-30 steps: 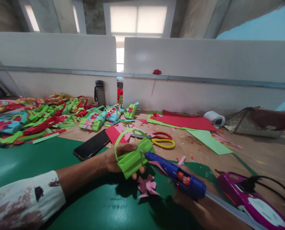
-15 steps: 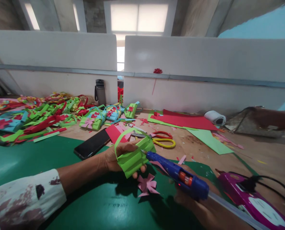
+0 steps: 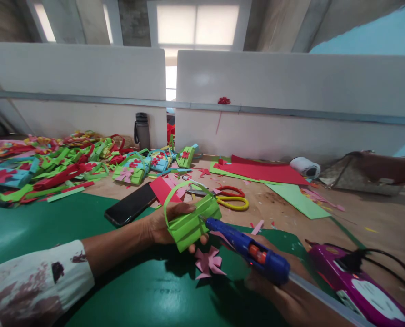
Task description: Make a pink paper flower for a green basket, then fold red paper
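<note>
Between the thumb and fingers of my left hand (image 3: 164, 225) is a small green paper basket (image 3: 188, 227) with a looped handle, tilted toward me. My right hand (image 3: 270, 281) is wrapped round a blue glue gun (image 3: 246, 247), a clear glue stick (image 3: 325, 295) running out of its back. The gun's nozzle is at the basket's front face; whether it touches is hard to tell. Just below the basket, a pink paper flower (image 3: 209, 263) lies on the green mat (image 3: 147, 290).
A black phone (image 3: 130, 204) and scissors (image 3: 232, 200) lie behind my hands. Finished-looking paper baskets (image 3: 130, 170) and a strip pile (image 3: 69, 163) stand back left, near a bottle (image 3: 142, 131). Coloured sheets (image 3: 263, 172) lie back right. A purple power strip (image 3: 359, 281) with cables is at right.
The glue gun has shifted slightly left, bringing its nozzle closer to the middle of the basket's front. The basket is tilted a little differently; the flower has stayed in place.
</note>
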Motion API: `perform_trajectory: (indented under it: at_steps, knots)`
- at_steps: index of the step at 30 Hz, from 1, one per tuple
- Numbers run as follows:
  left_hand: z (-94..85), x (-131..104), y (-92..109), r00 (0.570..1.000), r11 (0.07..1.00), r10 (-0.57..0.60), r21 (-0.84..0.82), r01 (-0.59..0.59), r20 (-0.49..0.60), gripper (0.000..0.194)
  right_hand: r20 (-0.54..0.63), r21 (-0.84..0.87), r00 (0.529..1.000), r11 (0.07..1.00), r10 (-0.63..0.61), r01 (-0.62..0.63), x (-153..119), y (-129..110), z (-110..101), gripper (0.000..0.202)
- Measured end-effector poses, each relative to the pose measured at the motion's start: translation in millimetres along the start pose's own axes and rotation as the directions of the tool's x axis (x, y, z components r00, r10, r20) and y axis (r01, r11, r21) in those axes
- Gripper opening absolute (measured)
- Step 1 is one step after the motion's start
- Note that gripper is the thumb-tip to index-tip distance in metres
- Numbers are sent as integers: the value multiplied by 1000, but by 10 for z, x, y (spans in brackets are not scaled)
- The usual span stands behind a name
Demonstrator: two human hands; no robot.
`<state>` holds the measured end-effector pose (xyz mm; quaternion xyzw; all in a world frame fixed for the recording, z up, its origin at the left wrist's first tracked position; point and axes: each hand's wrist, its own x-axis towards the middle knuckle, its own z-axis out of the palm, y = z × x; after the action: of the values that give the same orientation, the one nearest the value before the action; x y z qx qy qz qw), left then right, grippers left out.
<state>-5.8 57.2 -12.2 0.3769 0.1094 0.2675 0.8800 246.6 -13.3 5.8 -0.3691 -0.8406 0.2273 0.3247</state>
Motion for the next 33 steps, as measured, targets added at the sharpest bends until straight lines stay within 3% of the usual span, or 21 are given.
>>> perform_trajectory:
  at_steps: [7, 18, 23, 33]
  knots:
    - [-1, -2, -2, 1000, 1000, -11, -4, 11, 1, 48, 69, 96, 992, 989, 110, -116, -2, -52, -30, 38]
    - [-21, 22, -38, 999, 1000, -26, -16, 26, 25, 37, 74, 103, 991, 988, 112, -119, 41, -156, -114, 38]
    - [-29, 26, -46, 999, 1000, -14, -17, 15, 37, 41, 116, 119, 978, 975, 173, -187, 6, -161, -92, 38]
    - [-38, 28, -48, 999, 1000, -6, -29, 7, 35, 41, 143, 121, 978, 978, 151, -168, 31, -145, -90, 37]
